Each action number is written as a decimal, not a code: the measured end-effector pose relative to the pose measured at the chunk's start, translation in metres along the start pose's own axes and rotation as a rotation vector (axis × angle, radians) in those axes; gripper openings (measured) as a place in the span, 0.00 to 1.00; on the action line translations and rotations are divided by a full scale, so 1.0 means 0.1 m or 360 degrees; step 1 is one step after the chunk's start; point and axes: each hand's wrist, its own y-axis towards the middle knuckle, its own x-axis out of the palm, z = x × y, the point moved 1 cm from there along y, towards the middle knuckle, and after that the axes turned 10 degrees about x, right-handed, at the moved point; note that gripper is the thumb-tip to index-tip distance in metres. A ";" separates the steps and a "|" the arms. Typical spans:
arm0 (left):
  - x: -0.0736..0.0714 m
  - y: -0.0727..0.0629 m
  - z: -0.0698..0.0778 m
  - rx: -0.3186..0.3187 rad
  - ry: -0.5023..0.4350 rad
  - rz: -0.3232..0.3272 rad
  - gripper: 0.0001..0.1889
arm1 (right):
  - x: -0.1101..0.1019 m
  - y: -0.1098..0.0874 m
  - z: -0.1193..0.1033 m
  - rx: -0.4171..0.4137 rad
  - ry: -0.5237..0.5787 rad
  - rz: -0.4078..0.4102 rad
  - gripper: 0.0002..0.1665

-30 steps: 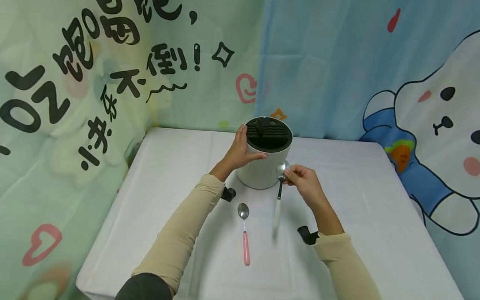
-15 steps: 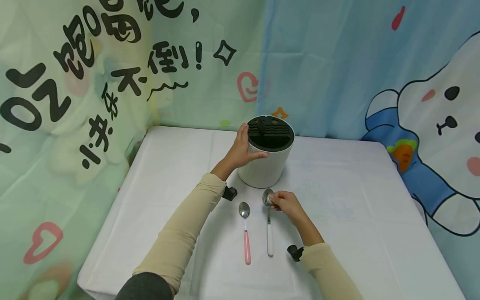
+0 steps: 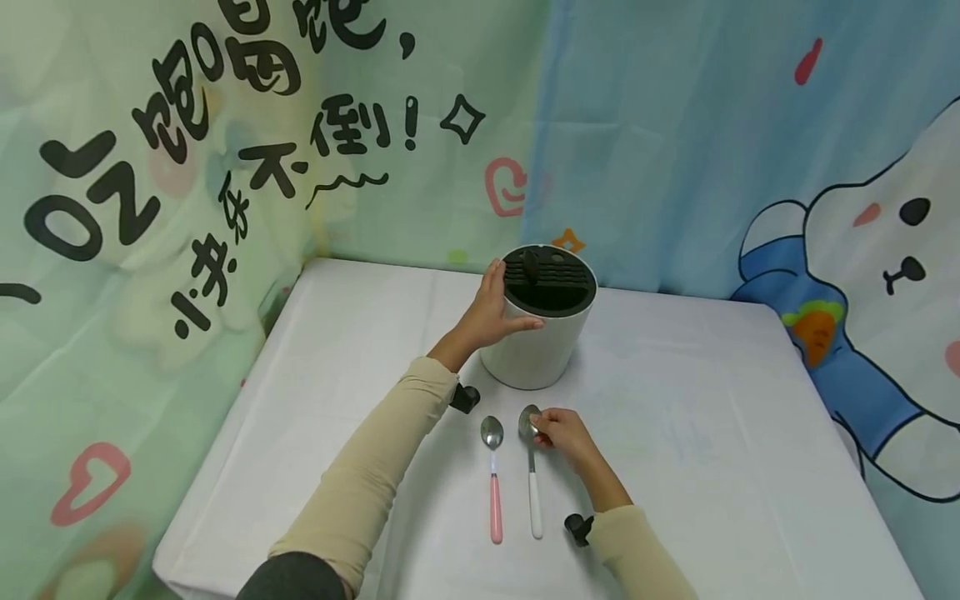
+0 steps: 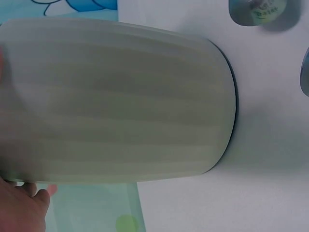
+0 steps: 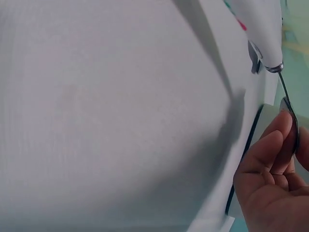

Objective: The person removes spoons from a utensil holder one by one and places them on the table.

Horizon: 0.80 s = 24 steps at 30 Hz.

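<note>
My left hand (image 3: 487,315) holds the side of a tall white utensil holder (image 3: 536,354) with a dark ridged top, thumb across the front and fingers round the left side. In the left wrist view the holder's wall (image 4: 120,101) fills most of the picture. My right hand (image 3: 564,435) pinches a white-handled spoon (image 3: 535,504) by its metal bowl, the handle pointing toward me. Thumb and fingers meet on the bowl's edge in the right wrist view, its white handle (image 5: 263,36) extending up. A pink-handled spoon (image 3: 495,504) lies just left of it.
Everything stands on a table with a white cloth (image 3: 720,433). The utensil holder is toward the far edge, in front of a printed curtain (image 3: 637,150). Black wrist cameras show at both cuffs, the right one (image 3: 579,528) low beside the white spoon handle.
My right hand has brought the white-handled spoon down and toward me, from in front of the holder to beside the pink-handled spoon. The left hand has stayed on the holder.
</note>
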 end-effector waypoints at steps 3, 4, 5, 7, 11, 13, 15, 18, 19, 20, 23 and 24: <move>-0.01 -0.01 0.00 -0.0007 -0.0018 -0.0008 0.59 | 0.03 0.02 0.03 0.0017 -0.0002 -0.0013 0.15; -0.01 -0.02 0.01 0.0006 -0.0003 -0.0009 0.59 | 0.04 0.02 0.05 0.0026 -0.0003 -0.0016 0.15; -0.01 -0.02 0.01 0.0010 -0.0009 -0.0012 0.59 | 0.05 0.03 0.06 0.0030 -0.0007 -0.0017 0.14; -0.01 -0.03 0.01 0.0017 -0.0005 -0.0017 0.59 | 0.06 0.03 0.08 0.0041 -0.0009 -0.0022 0.14; 0.00 0.00 -0.01 0.0030 0.0000 -0.0001 0.58 | 0.09 0.05 0.09 0.0045 -0.0017 -0.0025 0.14; 0.02 0.01 -0.03 0.0027 0.0021 0.0005 0.58 | 0.10 0.06 0.09 0.0051 -0.0034 -0.0024 0.14; 0.03 0.02 -0.05 0.0022 0.0038 0.0010 0.58 | 0.11 0.06 0.09 0.0064 -0.0063 -0.0018 0.15; 0.03 0.02 -0.05 0.0012 0.0042 0.0005 0.58 | 0.14 0.07 0.08 0.0081 -0.0105 -0.0010 0.14; 0.02 0.02 -0.05 0.0014 0.0037 0.0007 0.58 | 0.14 0.07 0.08 0.0081 -0.0118 -0.0008 0.14; 0.02 0.02 -0.05 0.0012 0.0039 0.0006 0.58 | 0.15 0.07 0.08 0.0082 -0.0125 -0.0008 0.13; 0.01 0.02 -0.05 0.0010 0.0038 0.0003 0.58 | 0.16 0.08 0.08 0.0083 -0.0147 -0.0010 0.13; 0.00 0.01 -0.05 0.0009 0.0037 0.0003 0.58 | 0.16 0.08 0.07 0.0085 -0.0154 -0.0008 0.13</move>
